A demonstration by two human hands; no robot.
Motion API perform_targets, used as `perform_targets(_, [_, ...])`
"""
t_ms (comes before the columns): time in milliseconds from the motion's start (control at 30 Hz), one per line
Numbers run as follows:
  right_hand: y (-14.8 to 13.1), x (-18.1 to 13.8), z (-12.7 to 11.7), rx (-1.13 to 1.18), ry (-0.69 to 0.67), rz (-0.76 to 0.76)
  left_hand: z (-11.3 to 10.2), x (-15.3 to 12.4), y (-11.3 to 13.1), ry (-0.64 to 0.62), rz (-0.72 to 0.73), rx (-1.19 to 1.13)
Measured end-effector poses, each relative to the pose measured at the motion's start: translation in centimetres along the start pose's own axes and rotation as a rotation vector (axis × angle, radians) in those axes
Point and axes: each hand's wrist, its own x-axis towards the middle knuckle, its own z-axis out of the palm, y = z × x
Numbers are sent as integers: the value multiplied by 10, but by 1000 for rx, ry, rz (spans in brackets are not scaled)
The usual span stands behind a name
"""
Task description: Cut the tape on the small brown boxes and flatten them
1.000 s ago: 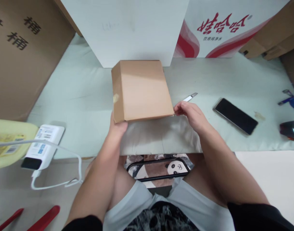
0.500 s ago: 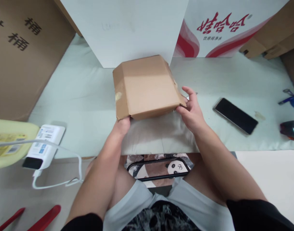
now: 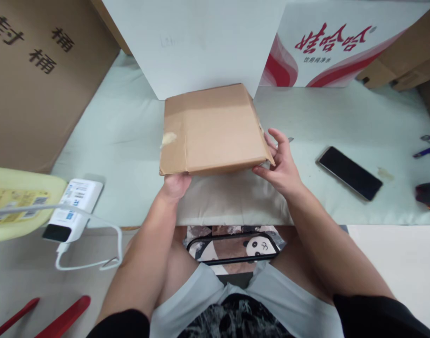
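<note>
Flat brown cardboard box (image 3: 215,129) held at frame centre over pale worktop (image 3: 112,141); near-left edge gripped by curled left hand (image 3: 174,185); right corner pinched by half-open right hand (image 3: 280,164); box seen closed, not yet opened.

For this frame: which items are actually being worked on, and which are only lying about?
In hand: cardboard box, gripped at its near corners by the left hand and right hand.
Lying about: phone, power bank, yellow container, red-and-white carton, large brown carton.
</note>
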Motion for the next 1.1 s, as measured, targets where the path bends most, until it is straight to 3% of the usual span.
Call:
perform_targets(200, [5, 2, -2, -33, 66, -24, 1, -7, 17, -122, -242, 114])
perform_targets(400, [14, 3, -3, -93, 285, -47, 27, 3, 16, -80, -49, 280])
perform_targets(500, [11, 3, -5, -104, 350, -24, 28, 10, 12, -1, 81, 348])
perform_targets(633, [5, 2, -8, -82, 367, -6, 17, 14, 5, 107, 230, 463])
perform_targets(800, [1, 2, -7, 169, 348, 100, 20, 6, 5, 179, 438, 623])
perform_targets(900, [0, 3, -8, 235, 361, 119, 24, 3, 7, 136, 484, 681])
perform_targets(967, [0, 4, -11, 217, 380, 85, 22, 6, 10, 130, 491, 579])
perform_targets(1100, [0, 4, -18, 156, 409, -25, 6, 20, 20, 271, 276, 361])
